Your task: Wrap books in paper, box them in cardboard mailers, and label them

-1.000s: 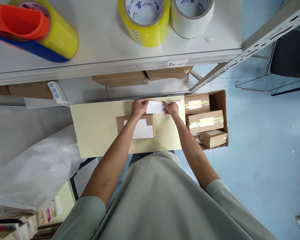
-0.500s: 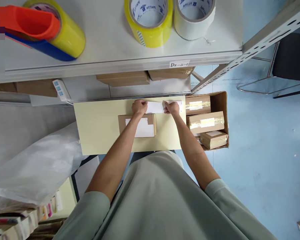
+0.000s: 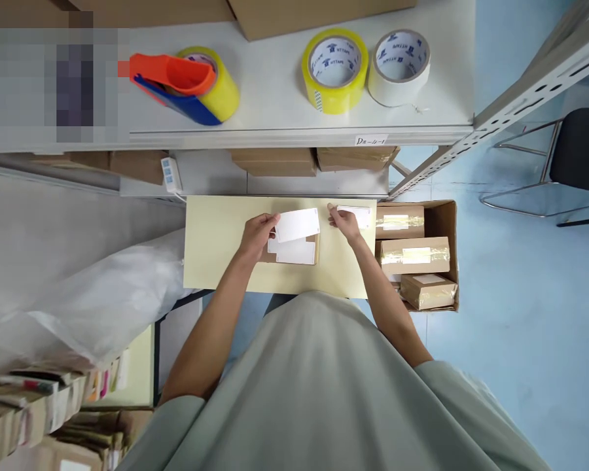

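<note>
My left hand [image 3: 259, 235] pinches the left end of a white label [image 3: 298, 225]. The label hangs, slightly tilted, over a small cardboard box [image 3: 268, 257] on the pale yellow table [image 3: 216, 248]. A white sheet with a stepped edge [image 3: 297, 252] lies on top of that box, partly covered by the label. My right hand [image 3: 342, 221] is apart from the label, its fingers drawn together near the table's back right. Whether something small is between those fingertips is hard to see. Beside that hand lies another white slip [image 3: 357, 216], partly behind the fingers.
An open carton [image 3: 452, 261] with several taped boxes stands right of the table. Yellow tape [image 3: 334, 98], white tape [image 3: 398, 91] and a tape dispenser [image 3: 177, 75] sit on the shelf [image 3: 275, 104] ahead. A white plastic bag [image 3: 103, 301] bulges at left; a chair [image 3: 582, 154] stands far right.
My left hand has moved the label from the table's back edge toward me, over the box. My right hand has let go of its other end. The view has shifted.
</note>
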### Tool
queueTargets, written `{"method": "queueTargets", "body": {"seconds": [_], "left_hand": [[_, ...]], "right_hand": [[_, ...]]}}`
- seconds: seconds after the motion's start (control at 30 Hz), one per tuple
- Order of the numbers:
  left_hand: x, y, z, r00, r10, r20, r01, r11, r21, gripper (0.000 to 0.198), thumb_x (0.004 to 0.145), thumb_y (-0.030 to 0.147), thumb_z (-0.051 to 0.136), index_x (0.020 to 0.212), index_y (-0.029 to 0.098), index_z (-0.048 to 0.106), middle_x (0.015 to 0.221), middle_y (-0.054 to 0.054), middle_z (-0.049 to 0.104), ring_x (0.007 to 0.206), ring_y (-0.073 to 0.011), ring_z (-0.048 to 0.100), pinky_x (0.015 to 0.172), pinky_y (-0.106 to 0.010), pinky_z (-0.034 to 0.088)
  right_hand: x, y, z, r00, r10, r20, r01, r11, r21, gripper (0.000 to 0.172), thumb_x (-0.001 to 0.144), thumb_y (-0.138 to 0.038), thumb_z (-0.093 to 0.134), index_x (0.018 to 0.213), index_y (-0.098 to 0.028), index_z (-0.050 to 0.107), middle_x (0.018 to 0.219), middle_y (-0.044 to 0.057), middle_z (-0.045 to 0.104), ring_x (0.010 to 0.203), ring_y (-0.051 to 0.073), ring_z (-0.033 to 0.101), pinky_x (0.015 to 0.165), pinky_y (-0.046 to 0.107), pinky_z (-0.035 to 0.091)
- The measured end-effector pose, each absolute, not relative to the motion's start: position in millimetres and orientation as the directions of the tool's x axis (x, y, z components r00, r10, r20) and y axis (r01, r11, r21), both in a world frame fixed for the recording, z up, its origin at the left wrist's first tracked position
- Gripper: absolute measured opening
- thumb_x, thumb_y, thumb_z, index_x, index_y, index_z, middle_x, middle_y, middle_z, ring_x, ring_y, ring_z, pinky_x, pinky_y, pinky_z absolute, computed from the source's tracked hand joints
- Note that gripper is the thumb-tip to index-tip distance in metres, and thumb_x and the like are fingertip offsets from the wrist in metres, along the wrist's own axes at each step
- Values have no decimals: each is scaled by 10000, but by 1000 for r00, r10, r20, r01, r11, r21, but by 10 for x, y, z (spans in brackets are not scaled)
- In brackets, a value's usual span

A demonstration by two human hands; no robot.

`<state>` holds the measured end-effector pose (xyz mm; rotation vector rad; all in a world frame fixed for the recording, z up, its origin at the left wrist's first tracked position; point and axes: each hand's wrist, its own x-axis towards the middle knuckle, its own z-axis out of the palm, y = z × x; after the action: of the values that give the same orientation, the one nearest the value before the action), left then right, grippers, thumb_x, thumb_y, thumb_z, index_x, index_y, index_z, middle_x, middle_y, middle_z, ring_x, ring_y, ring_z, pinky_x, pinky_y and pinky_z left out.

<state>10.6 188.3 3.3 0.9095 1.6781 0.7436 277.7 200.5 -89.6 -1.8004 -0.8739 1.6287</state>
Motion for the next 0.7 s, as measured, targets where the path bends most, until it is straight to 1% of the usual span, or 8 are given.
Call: {"method": "queueTargets", "body": {"seconds": [0.07,0.1,0.17,0.23,0.37,0.47,0.57,0.7], "left_hand": [[149,1715,131,-154,851,-501,161,522,837,592,652,735,934,736,194,708,773,-30,690,703,-150,580,632,-266,467],[176,1647,177,-146,849,-507,146,525,838,607,639,746,944,746,193,717,786,-33,696,710,-152,587,637,-269,472],[243,1538,269,-129,850,-511,133,526,840,634,629,766,957,767,189,737,804,-40,707,729,-160,606,653,-279,488],[316,1454,371,-100,855,-510,127,519,845,655,661,802,940,770,186,744,810,-54,715,743,-173,627,664,-290,496],[439,1299,602,0,868,-496,73,495,866,661,778,841,834,758,187,738,825,-96,748,740,-198,670,651,-314,495],[490,1174,775,88,878,-470,81,464,882,514,819,694,833,770,188,761,820,-98,766,746,-214,706,661,-326,501],[532,1062,931,144,890,-433,165,410,897,341,837,528,802,772,194,778,796,-90,780,777,-230,730,687,-335,516],[609,973,1096,129,908,-398,258,357,898,239,801,444,796,792,206,781,804,-79,808,795,-238,743,718,-348,552]], "right_hand": [[2737,1724,-715,-130,810,-572,-129,-586,-800,660,872,-878,779,834,-219,770,925,76,830,933,226,788,956,330,628],[2728,1587,-626,-199,816,-542,-181,-575,-798,673,790,-888,842,832,-219,780,905,58,815,909,216,770,944,330,625],[2741,1355,-464,-219,829,-514,-210,-555,-805,675,653,-869,939,739,-225,758,789,16,750,803,185,707,870,322,607],[2798,1205,-323,-160,851,-500,-191,-524,-830,682,596,-862,963,646,-232,707,696,-11,681,720,160,633,798,320,572],[2992,1091,-73,-63,896,-439,-163,-443,-881,677,627,-863,947,618,-238,688,669,-19,654,681,145,555,746,328,518],[3127,1041,107,-11,918,-395,-164,-392,-905,652,661,-841,952,637,-240,699,676,-23,644,686,144,533,733,324,500],[3211,973,263,17,929,-370,-139,-364,-921,647,688,-840,944,650,-244,695,685,-23,637,694,148,526,726,323,496],[3264,890,405,34,934,-357,-95,-353,-931,651,716,-851,925,655,-246,691,680,-24,610,684,147,501,697,320,486]]}}
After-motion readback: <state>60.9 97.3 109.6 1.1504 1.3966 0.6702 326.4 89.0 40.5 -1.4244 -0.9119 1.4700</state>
